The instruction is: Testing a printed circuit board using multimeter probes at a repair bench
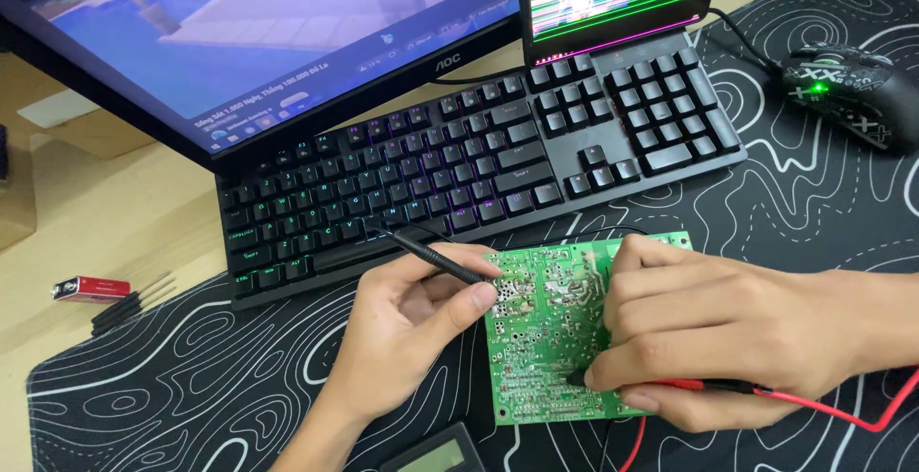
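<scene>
On the desk mat — both probes touching the circuit board.

Keyboard blocks behind board; mat open to left.

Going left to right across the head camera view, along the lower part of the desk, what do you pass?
Small red rectangular battery → left hand holding a thin black probe → green circuit board → right hand holding a red probe.
</scene>
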